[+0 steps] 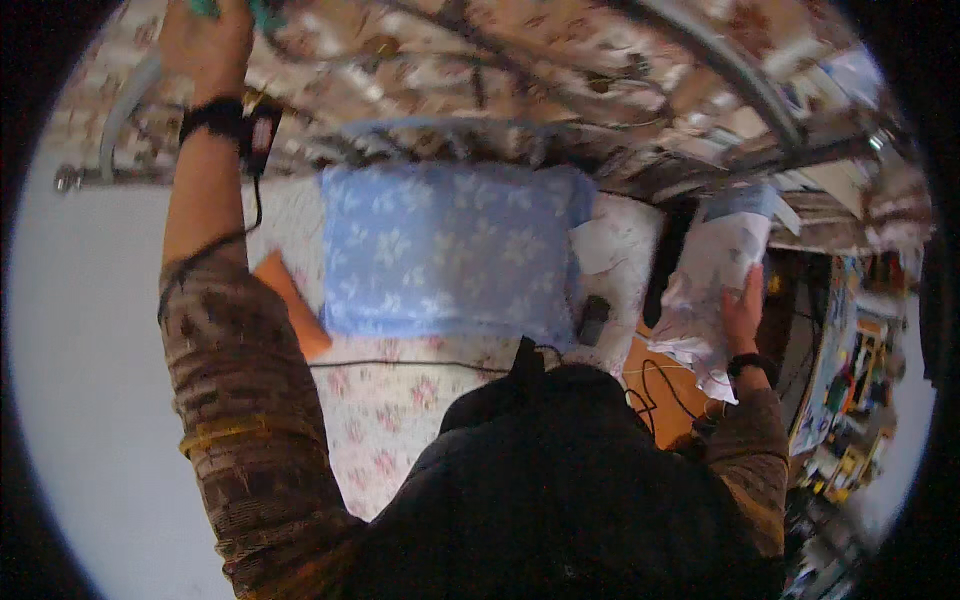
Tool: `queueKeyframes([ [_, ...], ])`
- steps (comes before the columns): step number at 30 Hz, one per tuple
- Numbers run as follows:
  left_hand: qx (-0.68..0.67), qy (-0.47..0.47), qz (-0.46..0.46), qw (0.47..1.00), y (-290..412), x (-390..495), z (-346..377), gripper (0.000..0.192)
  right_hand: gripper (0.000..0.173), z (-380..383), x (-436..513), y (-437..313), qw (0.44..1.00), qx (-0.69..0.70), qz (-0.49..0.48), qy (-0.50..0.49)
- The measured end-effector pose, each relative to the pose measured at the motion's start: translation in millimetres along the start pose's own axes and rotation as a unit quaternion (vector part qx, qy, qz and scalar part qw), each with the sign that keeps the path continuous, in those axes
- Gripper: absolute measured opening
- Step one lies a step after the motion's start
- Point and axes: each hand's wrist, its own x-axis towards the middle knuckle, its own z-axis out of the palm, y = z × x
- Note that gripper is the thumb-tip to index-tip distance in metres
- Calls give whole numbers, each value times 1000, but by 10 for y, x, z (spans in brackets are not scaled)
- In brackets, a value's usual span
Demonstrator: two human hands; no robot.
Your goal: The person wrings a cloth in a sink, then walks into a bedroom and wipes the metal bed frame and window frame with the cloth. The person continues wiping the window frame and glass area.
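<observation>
My left hand (206, 37) is raised at the upper left, against green material (262, 13) at the picture's top edge; its fingers are partly cut off, and its grip does not show clearly. Lower down on the right, my right hand (742, 311) lies against a pale, crumpled fabric bundle (705, 262); whether the fingers close on it cannot be told. Between my arms a blue pillow with white flowers (450, 251) rests on a floral bed sheet (386, 420). A small dark object (594, 319) lies beside the pillow's lower right corner.
A curved metal bed frame (720, 67) spans the top, with blurred patterned fabric behind it. An orange flat object (296, 307) lies by my left forearm. Dark cables cross the sheet and an orange-brown surface (660, 382). Cluttered shelves (847, 375) stand at the right; a pale wall (90, 337) is left.
</observation>
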Motion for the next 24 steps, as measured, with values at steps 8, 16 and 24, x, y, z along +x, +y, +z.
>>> queueKeyframes([
  [8, 9, -94, -115, 989, -264, -7, 19, 90, 72, 27, 13, 69, 999, 38, 6, -19],
  [16, -135, -225, -115, 958, 25, 211, -297, 77, 69, 61, 3, 178, 996, 75, 5, -43],
  [24, 14, -112, -127, 985, -77, 58, -112, 85, 61, 53, 16, 181, 998, 61, -16, -31],
])
